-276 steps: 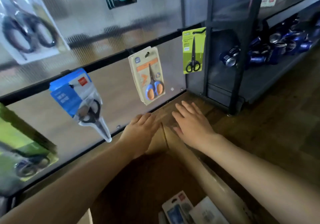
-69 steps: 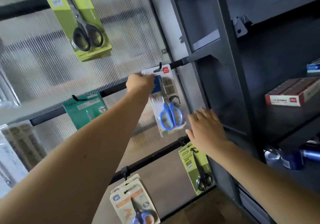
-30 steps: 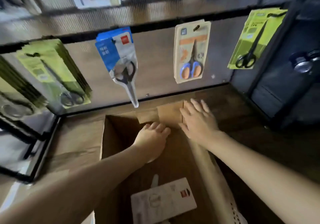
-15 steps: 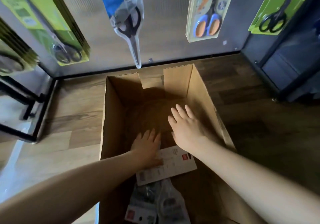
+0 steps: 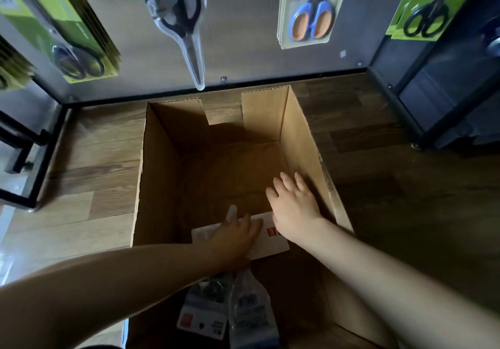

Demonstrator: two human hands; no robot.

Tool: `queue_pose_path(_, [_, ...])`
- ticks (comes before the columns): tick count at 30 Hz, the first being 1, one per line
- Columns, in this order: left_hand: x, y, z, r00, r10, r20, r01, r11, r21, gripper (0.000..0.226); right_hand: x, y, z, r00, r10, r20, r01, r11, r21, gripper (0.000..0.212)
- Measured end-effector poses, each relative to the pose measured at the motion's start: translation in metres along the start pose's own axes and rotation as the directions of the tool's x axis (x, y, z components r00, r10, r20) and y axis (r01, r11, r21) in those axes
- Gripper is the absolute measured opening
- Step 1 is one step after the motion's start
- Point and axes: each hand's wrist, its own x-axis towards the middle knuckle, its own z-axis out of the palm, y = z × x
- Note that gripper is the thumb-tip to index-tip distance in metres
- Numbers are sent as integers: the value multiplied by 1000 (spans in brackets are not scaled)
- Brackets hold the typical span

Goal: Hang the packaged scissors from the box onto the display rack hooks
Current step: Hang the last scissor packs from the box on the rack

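The box (image 5: 159,175) is sitting open under the rack (image 5: 243,51), keeping stock near the hooks; the right hand (image 5: 293,204) is hovering flat and empty, while the left hand (image 5: 235,236) is resting on a white pack (image 5: 270,236); grip unclear.

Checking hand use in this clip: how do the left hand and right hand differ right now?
The left hand lies on the white package at the bottom of the box; the right hand is higher, with nothing in it. The left hand is in shadow, the right hand brightly lit near the box's right wall. Both reach inside the box.
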Motion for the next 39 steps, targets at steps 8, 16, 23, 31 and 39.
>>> queue_pose_path(8, [5,-11,-20,995,-96,28,96,995,-9,50,-4,2,1,995,-83,-51,82,996,-27,56])
queue_pose_path(16, [2,-56,-61,944,-298,-145,255,933,-254,20,-2,-2,8,919,-144,-367,145,989,-26,55])
queue_pose_path(23, [-13,-72,-75,814,-496,-301,312,812,-494,21,-14,-10,21,551,-828,-110,752,549,-364,33])
queue_pose_path(31, [-29,-75,-80,724,-521,-452,254,811,-528,23,-26,-38,88,249,-964,92,926,209,-313,51])
queue_pose_path(39, [-28,-60,-70,796,-460,-394,222,827,-517,24,-28,-61,95,171,-936,309,965,97,-242,72])
